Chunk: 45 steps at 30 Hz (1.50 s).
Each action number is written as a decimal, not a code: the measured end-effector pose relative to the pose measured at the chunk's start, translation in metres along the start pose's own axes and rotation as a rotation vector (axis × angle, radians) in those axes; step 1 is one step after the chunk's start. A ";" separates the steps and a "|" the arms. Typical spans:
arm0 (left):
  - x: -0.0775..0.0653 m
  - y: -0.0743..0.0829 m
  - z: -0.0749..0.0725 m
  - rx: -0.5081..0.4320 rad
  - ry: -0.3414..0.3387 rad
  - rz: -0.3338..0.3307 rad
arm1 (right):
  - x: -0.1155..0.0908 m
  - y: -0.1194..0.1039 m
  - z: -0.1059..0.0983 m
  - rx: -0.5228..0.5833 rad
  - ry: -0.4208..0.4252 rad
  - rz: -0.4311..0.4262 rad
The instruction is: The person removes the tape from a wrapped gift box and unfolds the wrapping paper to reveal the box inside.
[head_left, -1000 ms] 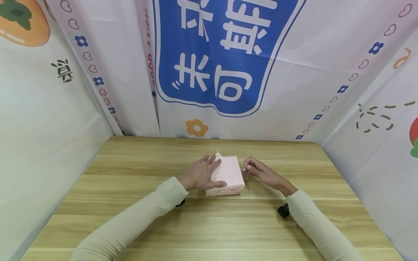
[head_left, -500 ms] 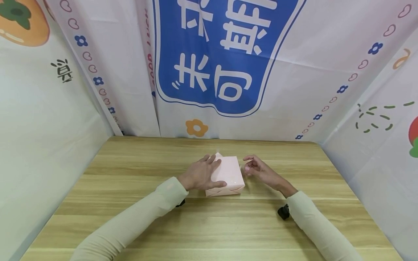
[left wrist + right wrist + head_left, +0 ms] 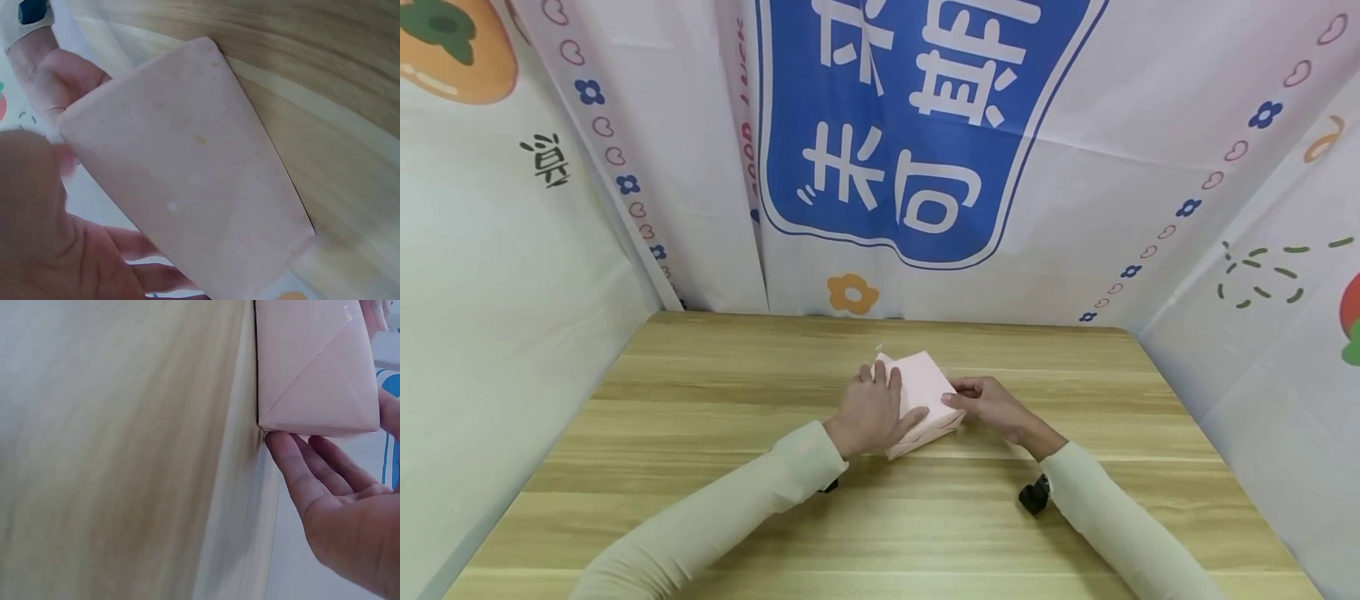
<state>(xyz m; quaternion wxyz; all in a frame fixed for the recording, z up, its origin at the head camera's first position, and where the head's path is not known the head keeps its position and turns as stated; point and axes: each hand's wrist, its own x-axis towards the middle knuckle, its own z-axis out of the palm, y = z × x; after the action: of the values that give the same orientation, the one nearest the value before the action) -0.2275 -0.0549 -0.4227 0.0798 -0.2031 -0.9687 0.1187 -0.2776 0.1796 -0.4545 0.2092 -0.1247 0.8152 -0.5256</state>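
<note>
So the pink box (image 3: 921,383) sits on the worktop (image 3: 737,375), out from the middle of its back edge. Right hand (image 3: 996,408) has a narrow grip, pinching one corner between thumb and fingers; left hand (image 3: 868,408) is spread wide across the top. My worry: lopsided pressure could skid the box round, a heavy left palm could dent it, and tugging that corner could pop the diagonal fold (image 3: 312,369). Can't make out any label on it. Behind, the blue panel (image 3: 898,125) reads 未来可期, sideways, plus part-hidden "GOOD LUCK" lettering (image 3: 747,150).
</note>
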 end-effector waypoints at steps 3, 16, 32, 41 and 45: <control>-0.002 -0.002 0.000 0.038 0.058 0.033 | -0.001 -0.002 -0.002 0.016 -0.011 0.000; 0.005 -0.036 -0.017 -0.346 -0.231 0.350 | 0.008 -0.007 -0.013 0.034 -0.269 -0.007; -0.004 -0.030 -0.003 -0.416 -0.213 0.321 | 0.003 -0.008 -0.003 -0.261 0.040 -0.229; -0.006 -0.012 -0.002 -0.185 -0.075 0.200 | -0.003 -0.012 -0.002 -0.424 0.129 -0.439; -0.006 -0.008 -0.003 -0.149 -0.048 0.174 | -0.004 -0.011 -0.003 -0.526 0.176 -0.541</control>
<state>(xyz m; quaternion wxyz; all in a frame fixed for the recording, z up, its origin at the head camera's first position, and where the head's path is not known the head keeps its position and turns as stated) -0.2250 -0.0641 -0.4183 0.0305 -0.2890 -0.9551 0.0577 -0.2755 0.1793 -0.4424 -0.0467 -0.3390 0.8746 -0.3436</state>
